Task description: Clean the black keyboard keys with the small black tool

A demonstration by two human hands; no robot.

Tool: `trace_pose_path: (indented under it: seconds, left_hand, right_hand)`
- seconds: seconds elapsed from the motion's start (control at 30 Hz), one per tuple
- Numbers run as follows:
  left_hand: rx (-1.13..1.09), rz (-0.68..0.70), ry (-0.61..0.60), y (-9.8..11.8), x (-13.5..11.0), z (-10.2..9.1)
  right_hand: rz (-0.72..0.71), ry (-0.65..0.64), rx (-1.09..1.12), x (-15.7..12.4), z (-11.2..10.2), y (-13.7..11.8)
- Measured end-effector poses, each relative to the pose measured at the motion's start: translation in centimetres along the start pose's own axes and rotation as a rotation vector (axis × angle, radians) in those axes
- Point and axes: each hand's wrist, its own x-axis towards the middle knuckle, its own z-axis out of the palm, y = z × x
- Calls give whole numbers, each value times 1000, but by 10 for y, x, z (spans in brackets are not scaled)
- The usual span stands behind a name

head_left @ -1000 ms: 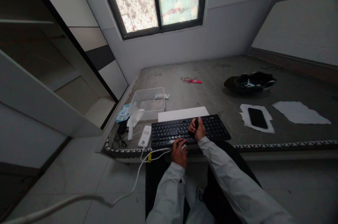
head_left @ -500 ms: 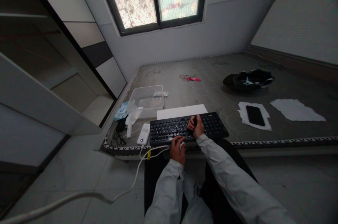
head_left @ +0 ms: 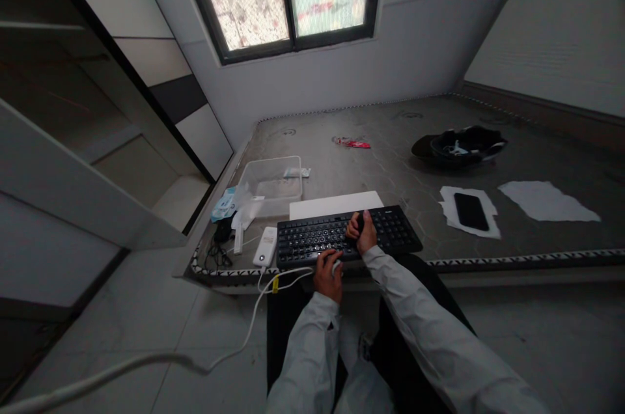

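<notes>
Black keyboard [head_left: 305,241] on near edge of bed [head_left: 342,170], straight ahead of person, long axis left to right, right end angled slightly farther off

Right hand [head_left: 362,233] above keyboard, right of its middle, fingers curled tight round small dark thing [head_left: 361,222]

Left hand [head_left: 329,276] lower, at front edge, fingers bent round small pale thing [head_left: 336,266]; contact with keys unclear; right hand farther over keyboard
</notes>
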Motion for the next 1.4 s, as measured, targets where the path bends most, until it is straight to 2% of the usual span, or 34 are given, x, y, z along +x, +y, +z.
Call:
trace_pose_path:
  seconds: [0.47,1.4]
  left_hand:
    - [28,28,25,2,1,0]
    - [-5,5,1,-1,0,1]
  right_hand:
    - [4,8,-25,0,0,0]
    - [5,18,-24,0,1,-1]
